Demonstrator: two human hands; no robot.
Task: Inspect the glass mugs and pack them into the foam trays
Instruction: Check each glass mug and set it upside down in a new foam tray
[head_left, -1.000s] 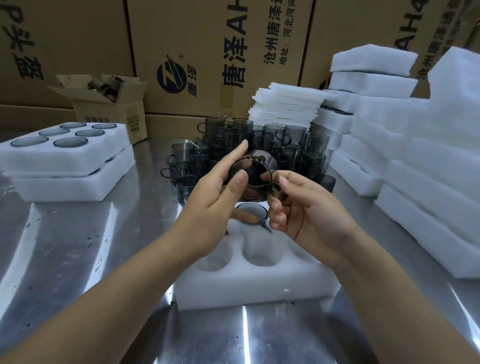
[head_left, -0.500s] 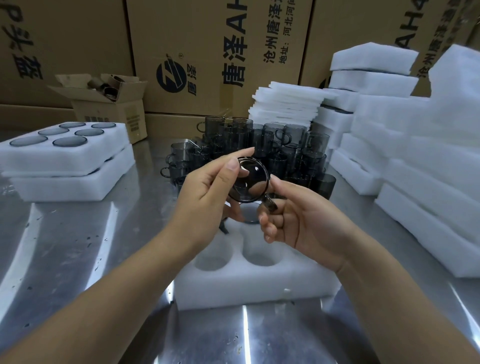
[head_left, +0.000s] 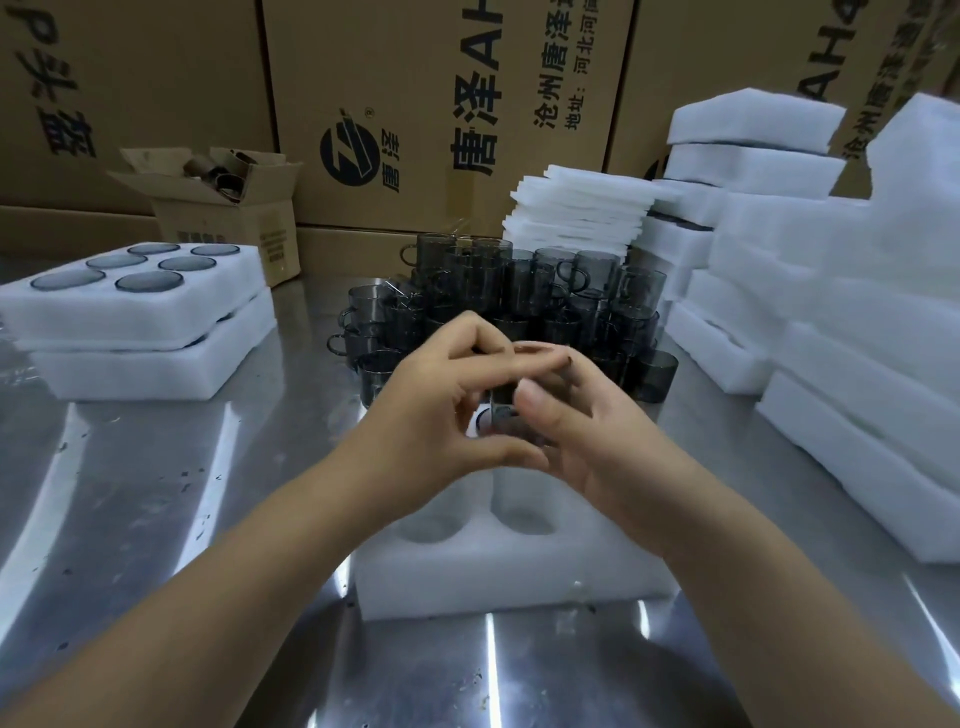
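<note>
Both hands meet above the far half of a white foam tray (head_left: 519, 582) that lies near, in the middle of the steel table (head_left: 156, 493). The left hand (head_left: 431, 415) curls its fingers over the top of a smoky glass mug (head_left: 504, 415) with the thumb underneath; the right hand (head_left: 597, 441) closes round it from the right, thumb on the near side. The mug is mostly hidden between them, clear of the tray. Two empty wells show in the tray's near row. Just beyond the hands stands a cluster of dark glass mugs (head_left: 545, 291). Far left sit two stacked foam trays (head_left: 140, 332), the upper one filled with mugs, beside a small open cardboard box (head_left: 228, 218). Right are thin foam sheets (head_left: 576, 218) and piled foam blocks (head_left: 841, 322), with large printed cartons (head_left: 441, 104) behind
</note>
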